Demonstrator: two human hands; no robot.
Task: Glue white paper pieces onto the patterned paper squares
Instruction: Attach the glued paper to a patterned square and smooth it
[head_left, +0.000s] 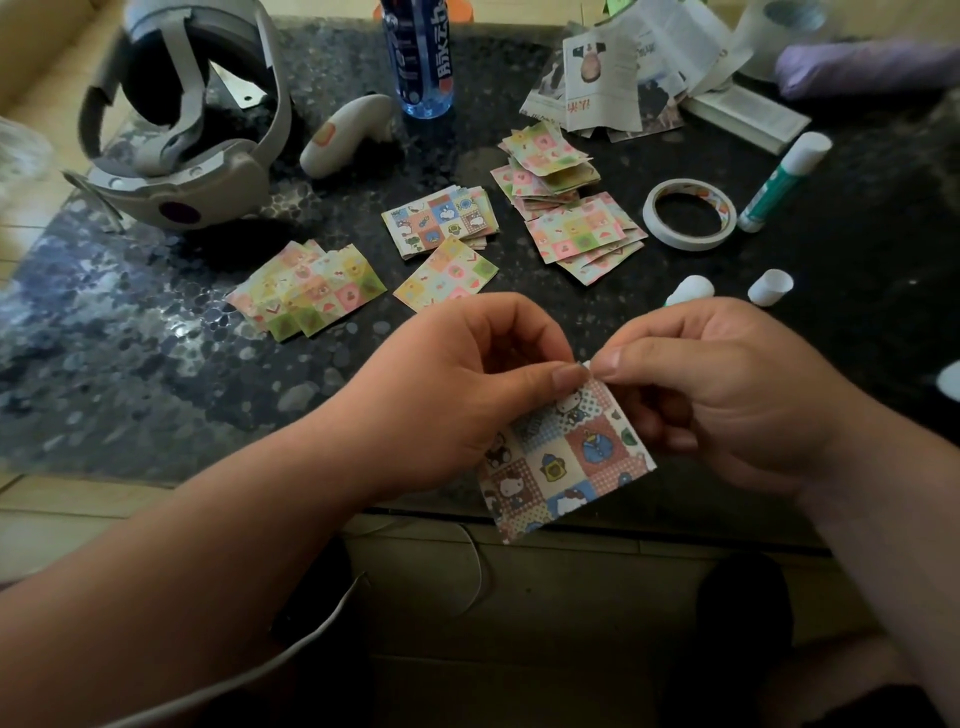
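Note:
A patterned paper square (563, 457) with cartoon characters hangs over the table's near edge. My left hand (467, 384) and my right hand (711, 384) both pinch its top corner, thumbs and forefingers meeting there, with a sliver of white showing between the fingertips. Several stacks of patterned squares (311, 288) (441, 221) (576, 202) lie on the dark table (130, 338). A green glue stick (779, 182) lies at the right; a second one (688, 291) peeks out behind my right hand beside a loose white cap (770, 287).
A roll of white tape (690, 213) lies beside the glue. A VR headset (187, 130) and controller (348, 132) occupy the back left, a blue bottle (418, 52) the back middle. Cut newspaper and a book (649, 67) sit back right.

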